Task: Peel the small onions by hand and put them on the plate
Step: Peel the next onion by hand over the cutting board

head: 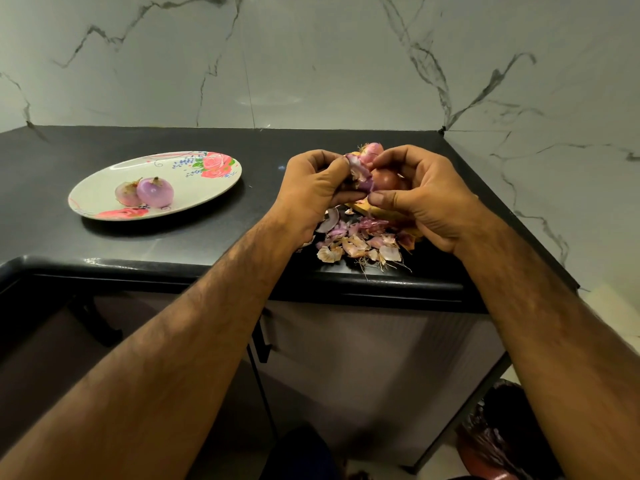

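Left hand (317, 188) and right hand (427, 199) pinch skin on one onion (362, 183) | step: peeling | next: strip bare, carry to plate (194, 188) at nine o'clock

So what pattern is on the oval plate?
Oval white plate: pink roses, green leaves, blue specks; head view.

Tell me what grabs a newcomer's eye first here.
The left hand and right hand meet right of centre above the black stone counter, pinching a small half-peeled purple onion. Below them lies a heap of papery pink onion skins; left, a white oval floral plate holds two peeled purple onions.
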